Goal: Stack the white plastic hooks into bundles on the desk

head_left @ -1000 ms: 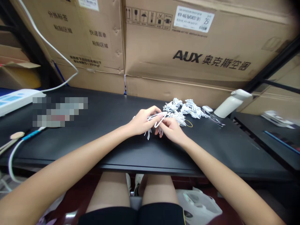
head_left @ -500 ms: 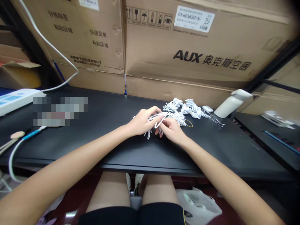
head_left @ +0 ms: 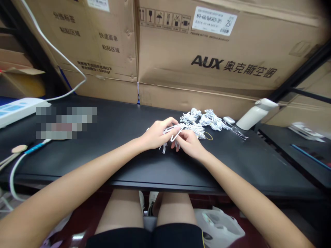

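My left hand (head_left: 158,135) and my right hand (head_left: 190,143) meet over the black table (head_left: 160,172). Both are closed on a white cord (head_left: 173,132), which bends in a narrow loop between the fingertips. Short white cord ends (head_left: 163,148) hang below my left fingers; how they run inside the hand is hidden. Just behind my right hand lies a pile of bundled white cords (head_left: 195,130), with more bundles (head_left: 213,120) farther back. A thin yellow loop (head_left: 209,136) rests beside the pile.
A white bottle (head_left: 256,114) leans at the back right, near scissors-like metal tools (head_left: 239,132) and a small white case (head_left: 229,120). Large cardboard boxes (head_left: 207,79) wall off the rear. On the left are a white power strip (head_left: 22,109) and a cable (head_left: 15,175).
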Action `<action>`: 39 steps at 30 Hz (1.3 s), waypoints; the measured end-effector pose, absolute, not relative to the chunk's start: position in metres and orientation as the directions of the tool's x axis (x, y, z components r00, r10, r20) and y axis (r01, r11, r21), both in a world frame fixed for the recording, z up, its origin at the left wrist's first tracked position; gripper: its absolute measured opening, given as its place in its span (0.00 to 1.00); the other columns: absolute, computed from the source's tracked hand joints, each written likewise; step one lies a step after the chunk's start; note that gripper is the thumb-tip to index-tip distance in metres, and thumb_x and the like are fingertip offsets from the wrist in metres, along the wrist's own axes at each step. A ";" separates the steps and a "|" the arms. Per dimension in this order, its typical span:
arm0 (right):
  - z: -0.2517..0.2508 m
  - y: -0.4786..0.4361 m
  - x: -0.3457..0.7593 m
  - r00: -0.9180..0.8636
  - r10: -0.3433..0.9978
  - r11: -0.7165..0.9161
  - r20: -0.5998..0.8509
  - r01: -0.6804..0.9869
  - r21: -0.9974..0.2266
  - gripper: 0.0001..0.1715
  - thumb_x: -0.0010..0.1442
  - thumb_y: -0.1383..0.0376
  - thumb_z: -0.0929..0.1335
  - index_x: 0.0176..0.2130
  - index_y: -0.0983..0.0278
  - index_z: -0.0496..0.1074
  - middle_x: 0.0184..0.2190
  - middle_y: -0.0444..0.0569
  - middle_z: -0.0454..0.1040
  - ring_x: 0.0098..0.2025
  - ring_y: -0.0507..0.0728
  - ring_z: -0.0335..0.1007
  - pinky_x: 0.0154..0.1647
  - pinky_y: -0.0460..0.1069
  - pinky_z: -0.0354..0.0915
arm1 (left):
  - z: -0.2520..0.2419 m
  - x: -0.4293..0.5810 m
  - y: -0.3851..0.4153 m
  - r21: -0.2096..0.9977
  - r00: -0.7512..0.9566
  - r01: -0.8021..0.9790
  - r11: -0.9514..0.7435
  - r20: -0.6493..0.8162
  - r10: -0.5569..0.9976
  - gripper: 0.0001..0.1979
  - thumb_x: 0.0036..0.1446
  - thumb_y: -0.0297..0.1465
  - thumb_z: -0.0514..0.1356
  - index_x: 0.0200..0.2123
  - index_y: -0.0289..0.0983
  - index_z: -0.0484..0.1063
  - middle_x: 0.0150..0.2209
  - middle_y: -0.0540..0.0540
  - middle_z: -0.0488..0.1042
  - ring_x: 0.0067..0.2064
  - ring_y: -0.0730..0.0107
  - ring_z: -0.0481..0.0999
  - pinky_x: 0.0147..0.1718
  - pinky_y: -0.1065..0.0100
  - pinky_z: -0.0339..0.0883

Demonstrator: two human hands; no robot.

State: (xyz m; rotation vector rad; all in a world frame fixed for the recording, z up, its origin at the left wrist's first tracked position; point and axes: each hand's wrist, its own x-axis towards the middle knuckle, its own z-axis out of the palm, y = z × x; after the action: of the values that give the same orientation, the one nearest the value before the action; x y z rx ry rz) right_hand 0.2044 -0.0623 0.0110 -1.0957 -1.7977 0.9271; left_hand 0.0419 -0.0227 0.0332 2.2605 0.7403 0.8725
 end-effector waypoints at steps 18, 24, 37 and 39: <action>0.012 -0.063 0.204 -0.284 0.924 0.342 0.257 0.310 -0.887 0.20 0.62 0.54 0.62 0.27 0.65 0.68 0.19 0.45 0.71 0.17 0.49 0.66 0.19 0.45 0.64 | 0.033 0.042 -0.023 0.690 0.633 0.274 -0.670 0.395 0.666 0.18 0.62 0.44 0.50 0.42 0.37 0.68 0.29 0.49 0.77 0.30 0.71 0.73 0.30 0.72 0.63; 0.012 -0.063 0.204 -0.281 0.926 0.337 0.253 0.307 -0.890 0.19 0.62 0.56 0.62 0.27 0.66 0.69 0.19 0.45 0.71 0.17 0.49 0.66 0.19 0.44 0.64 | 0.033 0.042 -0.022 0.686 0.629 0.282 -0.671 0.396 0.669 0.18 0.61 0.44 0.50 0.42 0.36 0.68 0.30 0.48 0.77 0.30 0.71 0.73 0.30 0.71 0.63; 0.011 -0.062 0.205 -0.286 0.922 0.346 0.262 0.303 -0.888 0.18 0.62 0.57 0.62 0.27 0.66 0.68 0.19 0.45 0.71 0.17 0.49 0.66 0.19 0.44 0.64 | 0.032 0.042 -0.021 0.672 0.632 0.296 -0.679 0.395 0.667 0.19 0.62 0.44 0.49 0.43 0.36 0.68 0.29 0.49 0.76 0.30 0.71 0.73 0.30 0.71 0.63; 0.011 -0.062 0.204 -0.283 0.922 0.347 0.263 0.305 -0.887 0.19 0.62 0.56 0.63 0.27 0.66 0.68 0.19 0.45 0.71 0.17 0.49 0.66 0.19 0.44 0.64 | 0.032 0.042 -0.021 0.672 0.633 0.297 -0.679 0.394 0.667 0.19 0.62 0.44 0.49 0.43 0.36 0.68 0.29 0.49 0.76 0.30 0.71 0.73 0.30 0.71 0.63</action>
State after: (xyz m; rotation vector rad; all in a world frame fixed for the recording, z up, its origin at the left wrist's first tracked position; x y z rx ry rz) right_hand 0.2043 -0.0625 0.0114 -1.0884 -1.7819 0.9374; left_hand 0.0418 -0.0212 0.0323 2.2914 0.7510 0.8649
